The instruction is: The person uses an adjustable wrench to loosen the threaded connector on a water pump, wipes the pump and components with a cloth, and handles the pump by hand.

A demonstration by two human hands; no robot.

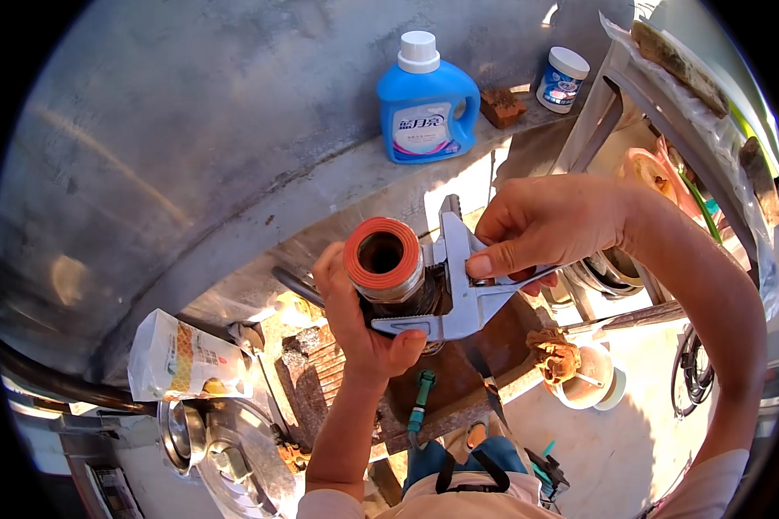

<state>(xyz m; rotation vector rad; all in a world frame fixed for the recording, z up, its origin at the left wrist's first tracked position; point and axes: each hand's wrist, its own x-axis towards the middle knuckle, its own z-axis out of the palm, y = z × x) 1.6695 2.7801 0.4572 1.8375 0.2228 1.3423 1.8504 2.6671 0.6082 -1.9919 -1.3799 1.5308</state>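
Observation:
A metal pipe fitting (pixel 388 287) with a red ring (pixel 377 278) on its open top stands upright in the middle, between the jaws of a silver adjustable wrench (pixel 454 307). My left hand (pixel 363 333) is wrapped behind the fitting, its thumb at the wrench's lower jaw. My right hand (pixel 537 225) grips the wrench on the right, thumb pressed near its adjuster. Below them is a rusty brown basin (pixel 502 350), with a green hose connector (pixel 422 394) hanging over it.
A blue bottle (pixel 424 112), brick (pixel 502 107) and white tub (pixel 561 80) sit on the back ledge (pixel 234 238). A bag (pixel 186 355) and steel pans (pixel 182 437) lie left. Right are a metal rack (pixel 610 112), a bucket (pixel 580 389) and coiled cable (pixel 692 376).

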